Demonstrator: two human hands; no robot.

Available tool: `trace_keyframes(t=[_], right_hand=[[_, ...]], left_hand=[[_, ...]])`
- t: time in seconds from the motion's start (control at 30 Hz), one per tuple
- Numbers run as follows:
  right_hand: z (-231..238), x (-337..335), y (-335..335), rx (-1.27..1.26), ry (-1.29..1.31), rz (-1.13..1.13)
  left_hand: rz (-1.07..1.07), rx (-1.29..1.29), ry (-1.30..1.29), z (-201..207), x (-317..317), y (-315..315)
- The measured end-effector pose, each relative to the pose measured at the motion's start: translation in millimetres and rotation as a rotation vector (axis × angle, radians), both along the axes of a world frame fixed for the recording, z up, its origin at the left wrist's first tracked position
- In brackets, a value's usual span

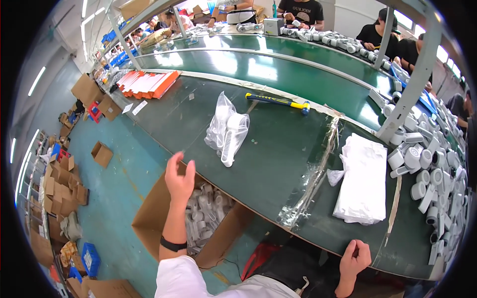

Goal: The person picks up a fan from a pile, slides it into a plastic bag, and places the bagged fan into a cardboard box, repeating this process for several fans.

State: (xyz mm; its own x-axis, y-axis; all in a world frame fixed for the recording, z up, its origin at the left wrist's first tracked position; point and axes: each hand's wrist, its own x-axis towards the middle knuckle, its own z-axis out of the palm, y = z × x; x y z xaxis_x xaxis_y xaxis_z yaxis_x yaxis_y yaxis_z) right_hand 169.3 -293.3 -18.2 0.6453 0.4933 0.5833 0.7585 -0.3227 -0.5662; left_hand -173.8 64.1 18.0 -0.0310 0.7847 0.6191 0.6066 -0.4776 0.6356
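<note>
My left hand (180,179) is raised over the near edge of the dark green table, above an open carton. Its fingers are apart and nothing is in them. Beyond it on the tabletop lies a clear plastic bag (218,121) around a white device with a rounded head and a handle (231,141); the hand does not touch it. At the near right edge rests my right hand (356,258), its fingers curled in with nothing visible between them. The nearest thing to it is a stack of flat white plastic bags (362,184).
Below the table edge, the carton (156,208) holds many bagged white devices (204,213). A yellow and blue hammer (278,101) lies at the back. Loose grey-white devices (432,174) heap up on the right. Orange-and-white boxes (148,84) lie far left. Co-workers sit across the green conveyor (278,67).
</note>
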Motion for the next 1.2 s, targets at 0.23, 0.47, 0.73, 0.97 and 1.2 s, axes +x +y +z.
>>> trace_keyframes(t=[0.23, 0.47, 0.73, 0.97, 1.2], right_hand=[[3.5, 2.4, -3.9, 0.099, 0.032, 0.078], [1.3, 7.1, -8.7, 0.140, 0.017, 0.129], [1.8, 6.0, -7.9, 0.124, 0.024, 0.150], [2.0, 5.8, -9.5, 0.071, 0.107, 0.162], [-1.0, 6.8, -12.7, 0.019, 0.055, 0.115]], left_hand=[[-0.096, -0.163, 0.510, 35.3, 108.7, 46.7], [0.075, -0.577, 0.630, 17.2, 121.5, 82.6], [0.090, -0.412, 0.524, 12.4, 79.5, 70.9], [0.124, -0.206, 0.119, 24.2, -24.0, -1.4], [0.419, -0.426, -0.047, -103.1, -147.2, -76.9]])
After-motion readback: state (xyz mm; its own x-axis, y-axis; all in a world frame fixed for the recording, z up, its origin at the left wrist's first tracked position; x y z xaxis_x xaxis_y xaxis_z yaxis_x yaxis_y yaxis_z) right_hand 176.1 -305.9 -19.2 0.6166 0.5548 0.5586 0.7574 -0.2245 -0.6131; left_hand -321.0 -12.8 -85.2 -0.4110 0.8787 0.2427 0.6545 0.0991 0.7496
